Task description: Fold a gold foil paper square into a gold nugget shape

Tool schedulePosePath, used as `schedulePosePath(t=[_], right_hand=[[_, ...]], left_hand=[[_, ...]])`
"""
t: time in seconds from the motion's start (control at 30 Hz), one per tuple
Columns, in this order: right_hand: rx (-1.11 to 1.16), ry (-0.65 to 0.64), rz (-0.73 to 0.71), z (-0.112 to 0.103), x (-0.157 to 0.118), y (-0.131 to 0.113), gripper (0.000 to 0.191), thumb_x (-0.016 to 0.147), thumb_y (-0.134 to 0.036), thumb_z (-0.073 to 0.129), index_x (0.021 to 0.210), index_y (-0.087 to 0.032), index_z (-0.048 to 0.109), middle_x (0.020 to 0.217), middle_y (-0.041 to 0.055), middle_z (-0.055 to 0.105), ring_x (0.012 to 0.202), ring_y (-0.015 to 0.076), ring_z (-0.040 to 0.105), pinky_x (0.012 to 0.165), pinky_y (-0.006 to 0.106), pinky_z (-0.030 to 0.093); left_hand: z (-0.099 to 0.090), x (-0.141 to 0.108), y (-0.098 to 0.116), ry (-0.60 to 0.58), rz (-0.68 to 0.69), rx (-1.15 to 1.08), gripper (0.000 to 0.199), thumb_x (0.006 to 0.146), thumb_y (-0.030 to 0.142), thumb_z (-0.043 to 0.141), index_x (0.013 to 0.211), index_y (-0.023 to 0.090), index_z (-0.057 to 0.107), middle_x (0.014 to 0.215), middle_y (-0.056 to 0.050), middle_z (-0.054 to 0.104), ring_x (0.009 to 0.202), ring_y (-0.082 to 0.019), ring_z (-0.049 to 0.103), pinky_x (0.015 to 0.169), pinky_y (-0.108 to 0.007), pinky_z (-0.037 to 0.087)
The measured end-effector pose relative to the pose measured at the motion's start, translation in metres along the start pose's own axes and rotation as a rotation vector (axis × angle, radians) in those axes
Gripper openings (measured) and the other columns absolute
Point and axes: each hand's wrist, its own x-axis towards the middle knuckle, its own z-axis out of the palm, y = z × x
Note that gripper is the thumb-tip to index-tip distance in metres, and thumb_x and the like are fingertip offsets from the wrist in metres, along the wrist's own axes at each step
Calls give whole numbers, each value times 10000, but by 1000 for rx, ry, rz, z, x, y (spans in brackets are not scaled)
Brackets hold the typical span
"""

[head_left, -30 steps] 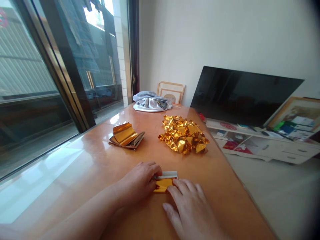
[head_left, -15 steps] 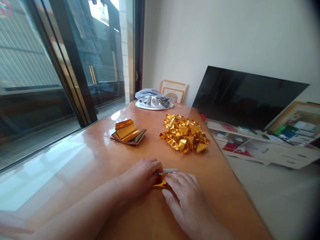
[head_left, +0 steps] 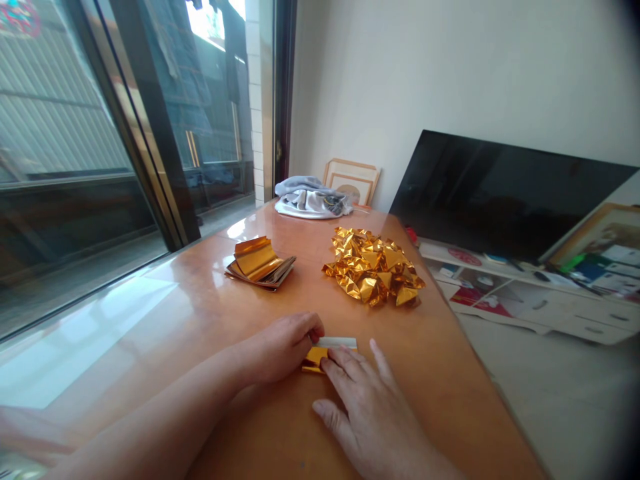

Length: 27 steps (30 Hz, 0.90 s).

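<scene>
A small gold foil sheet [head_left: 316,358] with a pale strip along its far edge lies on the wooden table [head_left: 270,427]. Curled fingers of my left hand [head_left: 285,347] pinch its left end. My right hand [head_left: 363,397] rests with spread fingers on the foil's near right part, thumb held apart. Farther off to the left is a stack of gold sheets [head_left: 260,263], its top ones curled up. A heap of folded gold foil pieces [head_left: 375,267] sits beyond my right hand.
A grey and white cloth bundle [head_left: 313,200] lies at the table's far end, before leaning wooden frames [head_left: 350,179]. A large black screen [head_left: 505,193] stands on a white cabinet [head_left: 555,307] to the right. Glass sliding doors [head_left: 135,133] are at the left.
The fingers of my right hand have spread and its thumb has moved left. More of the foil and its pale strip shows. The view has shifted slightly.
</scene>
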Motion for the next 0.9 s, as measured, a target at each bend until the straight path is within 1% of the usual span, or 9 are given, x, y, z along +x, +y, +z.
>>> schedulePosePath(t=[0.17, 0.33, 0.43, 0.57, 0.67, 0.77, 0.83, 0.87, 0.9], right_hand=[[-13, -24, 17, -2, 1, -2, 505, 975, -532, 541, 1401, -265, 582, 1438, 71, 589, 1355, 293, 497, 1247, 613, 70], [-21, -28, 27, -3, 1, -2, 507, 974, -541, 535, 1397, -267, 585, 1429, 67, 596, 1353, 286, 501, 1251, 603, 84], [-15, -20, 23, -1, 0, -2, 505, 969, -530, 553, 1396, -262, 586, 1427, 69, 597, 1352, 289, 501, 1249, 609, 83], [-1, 7, 15, 1, -2, -2, 511, 950, -491, 601, 1410, -268, 573, 1434, 73, 590, 1349, 302, 498, 1246, 609, 99], [36, 40, 13, 0, -2, -1, 462, 951, -456, 610, 1382, -292, 589, 1404, 53, 609, 1311, 289, 526, 1235, 595, 157], [68, 141, 47, -3, 1, 7, 295, 982, -347, 556, 1251, -287, 660, 1303, 46, 658, 1213, 260, 579, 1193, 555, 266], [71, 238, 105, -5, 4, 17, 240, 977, -265, 523, 1152, -259, 687, 1210, 60, 685, 1127, 252, 603, 1121, 509, 365], [73, 271, 137, -6, 5, 22, 235, 969, -237, 515, 1127, -246, 688, 1173, 67, 691, 1094, 251, 608, 1061, 472, 420], [78, 299, 168, -6, 7, 28, 222, 960, -223, 513, 1093, -239, 691, 1137, 69, 696, 1067, 250, 609, 1013, 442, 449]], left_hand=[[-4, 1, -6, 18, -25, -52, 224, 870, 155, 410, 945, 213, 613, 924, -13, 678, 827, -180, 610, 736, -279, 478], [-4, 3, -12, 19, -48, -85, 225, 854, 140, 411, 945, 213, 604, 937, -8, 681, 838, -172, 613, 739, -271, 470], [-2, 3, -11, 20, -45, -56, 206, 861, 151, 422, 951, 212, 597, 925, -8, 674, 824, -168, 607, 723, -266, 464], [1, 2, -6, 4, 5, 41, 156, 861, 231, 530, 994, 207, 607, 928, -19, 657, 806, -174, 594, 698, -264, 461], [2, 1, -3, -9, 65, 113, 154, 840, 228, 580, 981, 212, 639, 987, -34, 638, 864, -183, 596, 738, -266, 467], [2, 1, -2, -14, 92, 149, 138, 843, 214, 588, 961, 221, 660, 990, -39, 619, 893, -186, 594, 779, -270, 470], [2, 1, -2, -26, 95, 158, 133, 845, 211, 593, 954, 225, 667, 989, -41, 612, 902, -188, 593, 793, -273, 471], [1, 1, -1, -32, 93, 161, 130, 847, 212, 593, 952, 226, 669, 991, -43, 611, 903, -189, 593, 794, -274, 472], [1, 1, 0, -37, 91, 165, 127, 851, 215, 592, 949, 227, 671, 994, -45, 610, 903, -191, 593, 793, -275, 472]])
